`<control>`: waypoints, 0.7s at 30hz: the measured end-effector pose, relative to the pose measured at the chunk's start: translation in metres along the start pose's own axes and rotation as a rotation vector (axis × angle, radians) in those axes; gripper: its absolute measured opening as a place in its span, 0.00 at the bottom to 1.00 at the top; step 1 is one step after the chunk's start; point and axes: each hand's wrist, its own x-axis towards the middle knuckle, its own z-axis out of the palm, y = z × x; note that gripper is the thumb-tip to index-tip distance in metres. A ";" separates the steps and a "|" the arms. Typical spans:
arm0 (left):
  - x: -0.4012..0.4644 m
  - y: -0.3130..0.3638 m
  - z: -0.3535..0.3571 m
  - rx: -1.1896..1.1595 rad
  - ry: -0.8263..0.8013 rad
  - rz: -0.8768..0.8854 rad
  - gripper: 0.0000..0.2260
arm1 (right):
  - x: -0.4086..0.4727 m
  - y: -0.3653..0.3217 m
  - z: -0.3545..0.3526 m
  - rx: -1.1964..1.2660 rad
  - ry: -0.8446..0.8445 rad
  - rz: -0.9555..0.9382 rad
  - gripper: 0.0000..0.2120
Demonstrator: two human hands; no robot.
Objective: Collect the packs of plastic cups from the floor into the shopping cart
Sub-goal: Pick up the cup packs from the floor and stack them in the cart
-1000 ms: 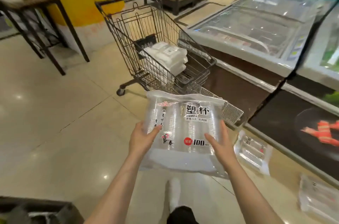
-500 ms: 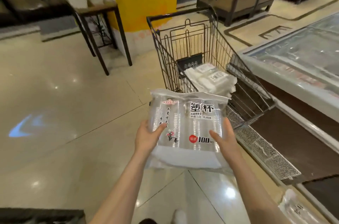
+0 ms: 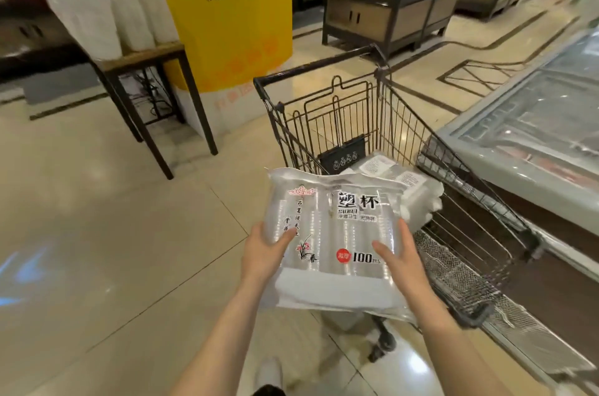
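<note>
While the pack of plastic cups [image 3: 334, 243] is hovering at the near end of the shopping cart [image 3: 382, 123], the left hand [image 3: 264, 249] and right hand [image 3: 400, 261] are clamping its sides, each grip steadying the slippery wrapper; more packs [image 3: 408, 183] are lying inside the cart.

A supermarket: a wire shopping cart [image 3: 382, 136] beside a glass-topped chest freezer [image 3: 531, 123], near stocked display stands [image 3: 389, 3].
</note>
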 end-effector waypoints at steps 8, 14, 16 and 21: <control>0.117 0.045 -0.012 0.054 -0.120 0.075 0.32 | 0.072 -0.039 0.042 0.024 0.143 0.090 0.39; 0.184 0.082 0.022 0.064 -0.202 0.133 0.35 | 0.122 -0.045 0.034 0.059 0.236 0.045 0.38; 0.207 0.099 0.041 0.053 -0.227 0.168 0.31 | 0.144 -0.049 0.023 0.049 0.286 0.053 0.38; 0.249 0.160 0.098 0.071 -0.340 0.300 0.26 | 0.204 -0.061 -0.018 0.065 0.403 0.031 0.38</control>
